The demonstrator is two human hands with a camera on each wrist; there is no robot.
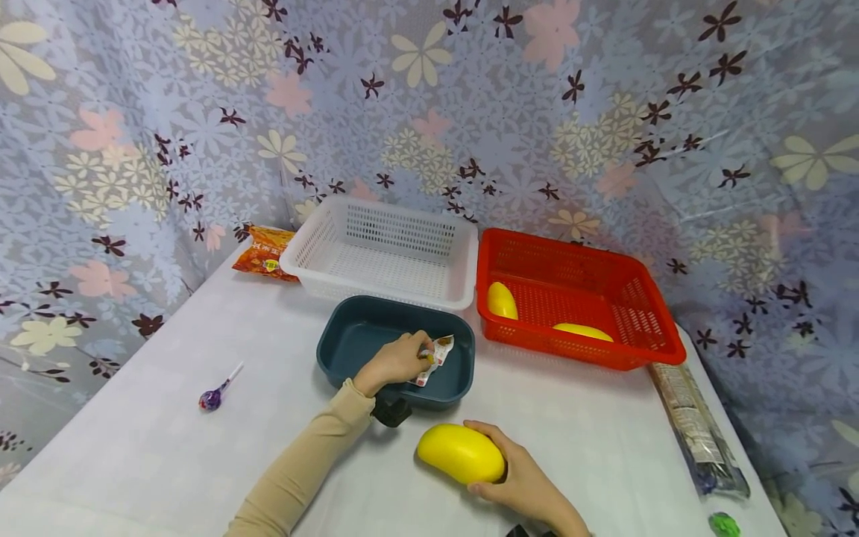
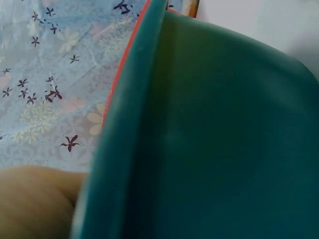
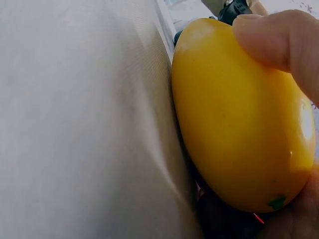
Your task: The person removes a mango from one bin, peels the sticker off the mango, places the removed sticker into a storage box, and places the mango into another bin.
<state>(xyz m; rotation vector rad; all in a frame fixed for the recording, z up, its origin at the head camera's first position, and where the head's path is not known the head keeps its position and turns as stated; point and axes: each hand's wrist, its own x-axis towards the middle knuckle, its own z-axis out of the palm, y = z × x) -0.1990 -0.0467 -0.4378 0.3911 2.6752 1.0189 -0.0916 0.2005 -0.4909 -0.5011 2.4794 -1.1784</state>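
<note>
My left hand [image 1: 397, 361] reaches into a dark teal basin [image 1: 356, 332] and pinches a small white printed wrapper [image 1: 440, 352] with red and yellow marks. What the wrapper contains cannot be told. In the left wrist view the basin wall [image 2: 224, 124] hides the fingertips, and only a blurred bit of hand [image 2: 37, 201] shows. On the table in front of the basin, my right hand [image 1: 520, 477] grips a smooth yellow mango [image 1: 459, 453] from its right end. The right wrist view shows the thumb [image 3: 269, 40] across the mango [image 3: 239, 119], close against the white cloth.
Behind the basin stands a white basket [image 1: 376, 289]. Right of it, a red basket [image 1: 537, 339] holds two yellow mangoes [image 1: 502, 300]. An orange snack bag [image 1: 265, 252] lies at the back left, a lollipop [image 1: 211, 399] at left. A long clear packet [image 1: 698, 432] and green item [image 1: 725, 524] lie at right.
</note>
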